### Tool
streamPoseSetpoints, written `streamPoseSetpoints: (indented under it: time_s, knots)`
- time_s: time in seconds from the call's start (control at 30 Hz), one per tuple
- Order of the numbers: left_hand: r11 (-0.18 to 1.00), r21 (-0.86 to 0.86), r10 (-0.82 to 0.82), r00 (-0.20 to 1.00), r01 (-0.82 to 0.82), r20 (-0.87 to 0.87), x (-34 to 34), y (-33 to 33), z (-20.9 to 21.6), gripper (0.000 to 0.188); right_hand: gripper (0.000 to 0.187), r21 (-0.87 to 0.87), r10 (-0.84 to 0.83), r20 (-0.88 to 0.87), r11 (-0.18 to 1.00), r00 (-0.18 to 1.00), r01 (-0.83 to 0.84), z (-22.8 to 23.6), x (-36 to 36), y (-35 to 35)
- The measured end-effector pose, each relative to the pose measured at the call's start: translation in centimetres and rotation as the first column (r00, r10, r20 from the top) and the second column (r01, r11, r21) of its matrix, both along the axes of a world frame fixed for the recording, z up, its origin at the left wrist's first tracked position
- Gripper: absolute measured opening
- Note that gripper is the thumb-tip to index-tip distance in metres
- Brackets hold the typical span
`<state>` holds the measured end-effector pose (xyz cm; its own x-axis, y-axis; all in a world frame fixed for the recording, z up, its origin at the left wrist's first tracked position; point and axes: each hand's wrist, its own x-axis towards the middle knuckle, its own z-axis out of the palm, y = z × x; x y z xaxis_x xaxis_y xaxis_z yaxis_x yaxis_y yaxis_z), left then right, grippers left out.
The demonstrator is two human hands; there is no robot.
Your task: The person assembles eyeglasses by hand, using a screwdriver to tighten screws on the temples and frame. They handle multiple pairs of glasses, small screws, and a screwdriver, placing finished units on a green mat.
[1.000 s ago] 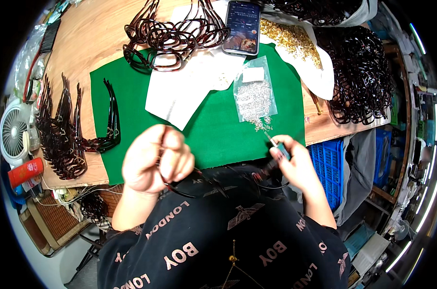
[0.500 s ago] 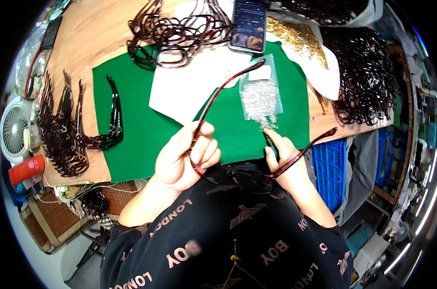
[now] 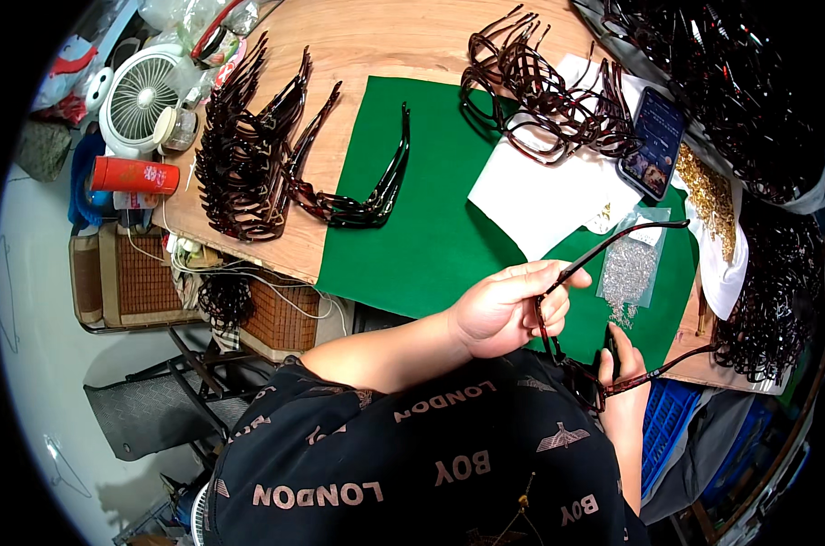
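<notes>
frame (image 3: 623, 385): glossy dark red-brown, arms unfolded, held tilted, front dim at mat's (image 3: 412, 259) near edge, one arm above mat's right part, other reaching past its near right corner | tool (image 3: 610, 344): slim, dark, partly hidden, near mat's right end | bits (image 3: 629, 268): tiny, silvery, bagged, some spilled, on mat's right part

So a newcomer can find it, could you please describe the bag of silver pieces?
Find the green mat on the wooden table, then its right part, below the phone. The clear bag lies there; its small silver pieces spill from its lower end, unlike the gold pieces nearby.
</notes>
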<state>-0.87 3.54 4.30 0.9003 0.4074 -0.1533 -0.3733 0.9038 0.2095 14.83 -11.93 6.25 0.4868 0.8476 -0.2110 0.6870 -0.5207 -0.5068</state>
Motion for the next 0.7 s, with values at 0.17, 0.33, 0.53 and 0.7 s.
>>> streamPoseSetpoints:
  time_s: [0.17,0.33,0.53,0.7]
  knots:
    - [0.992,-0.123,-0.025,0.999,0.027,0.02,0.1,0.5,-0.7,0.031,0.032,-0.001,0.062,0.049,0.998,0.997,-0.062,-0.5,0.6,0.0]
    - [0.978,-0.196,-0.067,0.996,0.077,0.056,0.5,0.7,-1.3,0.033,0.032,0.034,0.056,0.033,0.998,0.998,-0.057,-0.1,0.8,-0.1]
    - [0.984,-0.113,-0.126,0.986,0.138,0.106,1.2,-0.1,-1.9,0.033,0.036,-0.165,-0.169,-0.984,0.983,0.048,0.074,3.8,1.2,3.4]
    - [0.985,-0.119,-0.128,0.992,0.127,-0.001,1.0,0.0,-1.0,0.032,0.037,-0.133,-0.128,-0.981,0.991,-0.144,0.02,4.3,0.4,5.4]
